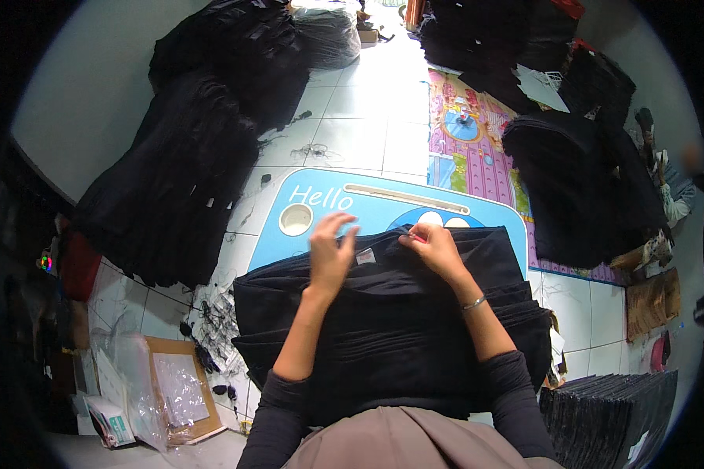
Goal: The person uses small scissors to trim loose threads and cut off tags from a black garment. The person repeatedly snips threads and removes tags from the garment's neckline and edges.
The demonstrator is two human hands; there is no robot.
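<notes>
A stack of black folded garments [383, 336] lies in front of me over the near part of a light blue lap table [270, 242]. The top garment has a small white label [365, 256] at its far edge. My left hand [332, 254] is just left of the label, fingers apart and holding nothing. At the far edge of the top garment, right of the label, my right hand [434, 248] is closed in a pinch. A small thing with bluish and reddish bits shows at its fingertips, too small to name.
Tall black garment piles stand at the left [180, 172] and right [579, 187]. A colourful play mat [477, 133] covers floor beyond the table. Black plastic-wrapped packs [610, 418] stand at lower right. Cardboard with clear plastic [184, 383] lies at lower left, near scattered thread scraps [219, 320].
</notes>
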